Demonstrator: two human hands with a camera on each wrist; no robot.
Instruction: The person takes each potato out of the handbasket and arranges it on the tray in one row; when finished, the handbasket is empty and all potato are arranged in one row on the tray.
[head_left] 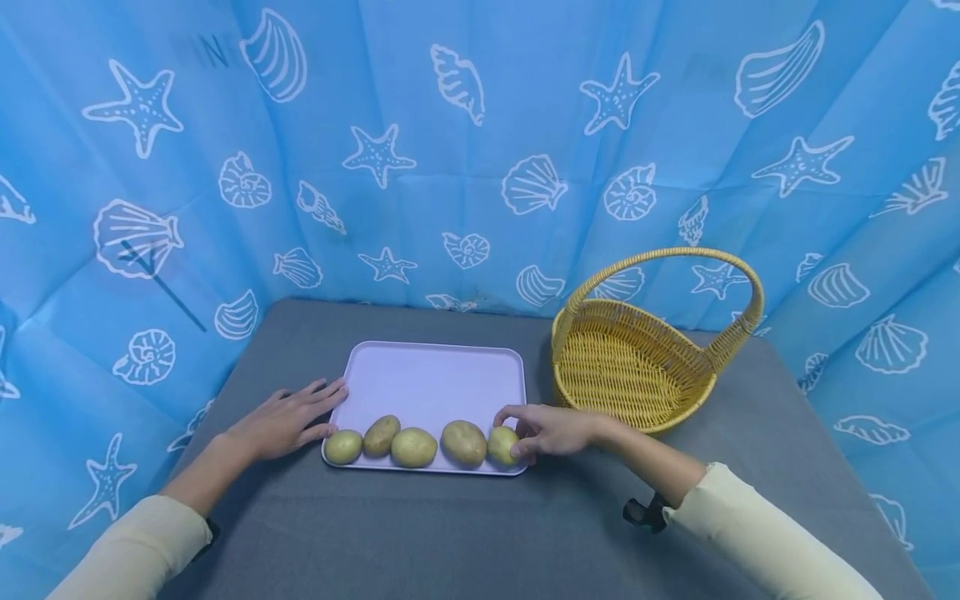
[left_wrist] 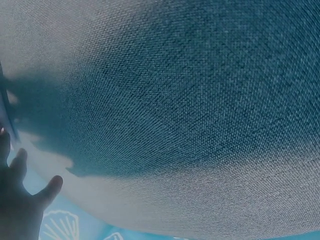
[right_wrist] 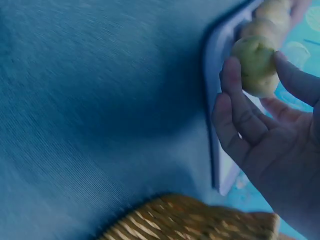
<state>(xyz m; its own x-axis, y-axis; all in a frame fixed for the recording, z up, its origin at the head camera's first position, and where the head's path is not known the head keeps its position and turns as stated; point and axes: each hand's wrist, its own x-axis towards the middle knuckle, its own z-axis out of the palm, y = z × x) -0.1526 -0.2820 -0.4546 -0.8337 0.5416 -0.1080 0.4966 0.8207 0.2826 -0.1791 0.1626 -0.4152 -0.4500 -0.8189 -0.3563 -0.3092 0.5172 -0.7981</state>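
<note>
Several potatoes stand in a row along the near edge of a pale lilac tray [head_left: 435, 375]. At the row's right end my right hand [head_left: 553, 431] pinches a small potato [head_left: 502, 446] between thumb and fingers; the right wrist view shows this grip on the potato [right_wrist: 256, 65] too. My left hand [head_left: 292, 419] lies at the tray's left side with fingers spread and fairly straight, fingertips on its rim. Close to its thumb sits the leftmost potato [head_left: 343, 447]. In the left wrist view, only part of the left hand [left_wrist: 20, 190] shows, dark at the lower left corner.
A yellow woven basket [head_left: 622, 367] with a tall arched handle stands to the right of the tray, behind my right forearm. Grey cloth covers the table [head_left: 420, 533]. A blue curtain [head_left: 465, 150] with white shell and starfish prints hangs behind the table.
</note>
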